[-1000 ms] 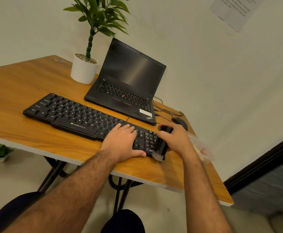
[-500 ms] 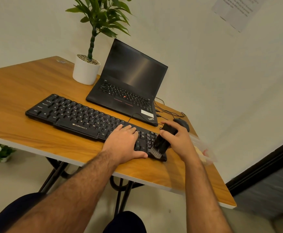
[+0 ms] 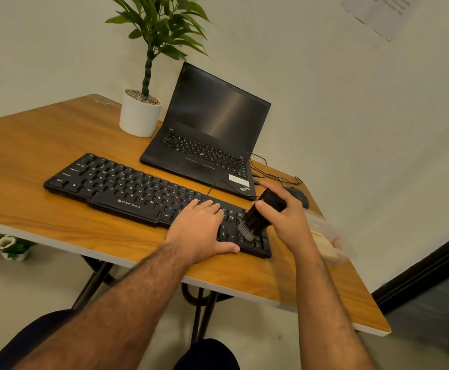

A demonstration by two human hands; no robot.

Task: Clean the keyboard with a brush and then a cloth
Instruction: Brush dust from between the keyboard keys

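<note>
**Brushing at the numeric-pad end; cloth pass not yet begun**

The keyboard (image 3: 127, 186) lies across the wooden desk (image 3: 31, 145), running from about nine o'clock toward four o'clock, in front of an open laptop (image 3: 207, 137). The right hand (image 3: 285, 220) has its fingers and thumb curled tight around the black body of the brush (image 3: 260, 212), which is tilted with its grey bristles down on the keys at the keyboard's right end, roughly four o'clock of the board's middle. The left hand (image 3: 202, 231) lies flat on the keys just beside the brush, at its nine o'clock, fingers straight and close together, thumb stretched along the front edge (apparently steadying the board).

By my reading the task is in its first half: brushing is under way at one end, and how much of the remaining key field has been covered cannot be told. A pale, cloth-like thing inside a clear container (image 3: 330, 241) sits at the right hand's four o'clock, untouched; the wipe remains entirely to do.
</note>
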